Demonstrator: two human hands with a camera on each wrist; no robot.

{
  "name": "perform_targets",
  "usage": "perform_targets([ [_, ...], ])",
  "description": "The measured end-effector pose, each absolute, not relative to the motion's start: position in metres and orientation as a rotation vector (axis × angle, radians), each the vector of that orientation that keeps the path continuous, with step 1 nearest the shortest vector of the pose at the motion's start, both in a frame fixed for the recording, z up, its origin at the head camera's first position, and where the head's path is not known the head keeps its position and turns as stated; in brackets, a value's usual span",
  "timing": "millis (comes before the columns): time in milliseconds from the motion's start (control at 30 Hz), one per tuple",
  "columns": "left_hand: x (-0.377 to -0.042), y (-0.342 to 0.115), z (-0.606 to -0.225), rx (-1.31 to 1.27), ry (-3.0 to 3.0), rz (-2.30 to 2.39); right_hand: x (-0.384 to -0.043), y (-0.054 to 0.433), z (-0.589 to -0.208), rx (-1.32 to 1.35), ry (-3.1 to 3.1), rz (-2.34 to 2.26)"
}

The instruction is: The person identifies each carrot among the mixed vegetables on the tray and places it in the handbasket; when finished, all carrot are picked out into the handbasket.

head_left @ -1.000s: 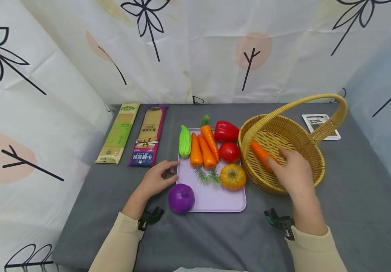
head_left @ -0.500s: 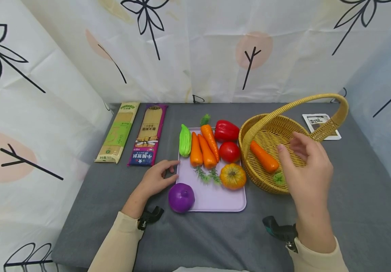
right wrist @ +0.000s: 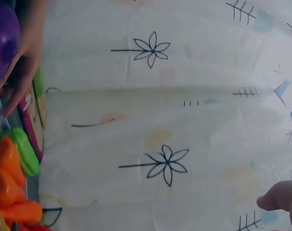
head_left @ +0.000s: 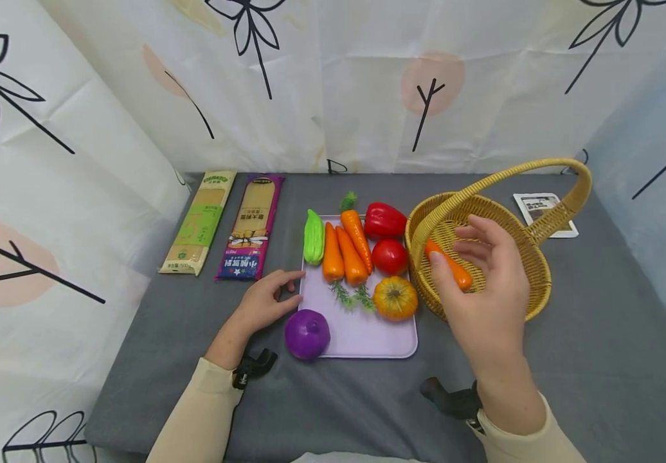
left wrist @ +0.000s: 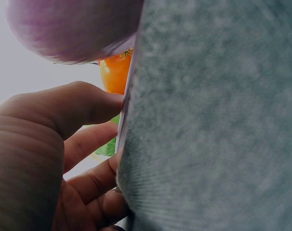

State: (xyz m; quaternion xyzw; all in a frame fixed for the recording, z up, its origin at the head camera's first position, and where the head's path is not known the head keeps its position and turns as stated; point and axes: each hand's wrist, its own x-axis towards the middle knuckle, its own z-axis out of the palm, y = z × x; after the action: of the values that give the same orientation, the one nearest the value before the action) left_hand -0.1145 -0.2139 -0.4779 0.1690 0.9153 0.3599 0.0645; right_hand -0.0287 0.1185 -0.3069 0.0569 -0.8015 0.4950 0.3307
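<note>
My right hand is over the near part of the wicker basket, its fingers and thumb apart with nothing between them. Partly behind the thumb, an orange carrot lies inside the basket. My left hand rests at the left edge of the pale purple tray. In the left wrist view, its thumb and fingertips touch the tray rim. A round purple vegetable sits at the tray's near left corner. Several carrots, a red pepper, a tomato and a small pumpkin also lie on it.
A ridged green vegetable lies at the tray's far left. Two noodle packs, one green and one purple, are left of the tray. Behind the basket's tall handle is a flat white packet. Patterned cloth walls surround the table.
My right hand let go of the carrot in the basket, lifted off to the right, then came back left over the basket. My left hand has stayed at the tray edge.
</note>
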Motion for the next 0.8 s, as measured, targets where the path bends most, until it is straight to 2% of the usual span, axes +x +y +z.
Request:
perform_targets([
  [367, -0.113, -0.214, -0.478, 0.507, 2.759, 1.069, -0.040, 0.074, -0.332, 0.368, -2.145, 1.392],
  [667, -0.113, -0.215, -0.477, 0.504, 2.768, 1.067, -0.058, 0.051, -0.359, 0.339, -2.321, 1.429],
  [800, -0.113, -0.214, -0.476, 0.489, 2.768, 1.059, -0.071, 0.044, -0.374, 0.241, -2.434, 1.441],
])
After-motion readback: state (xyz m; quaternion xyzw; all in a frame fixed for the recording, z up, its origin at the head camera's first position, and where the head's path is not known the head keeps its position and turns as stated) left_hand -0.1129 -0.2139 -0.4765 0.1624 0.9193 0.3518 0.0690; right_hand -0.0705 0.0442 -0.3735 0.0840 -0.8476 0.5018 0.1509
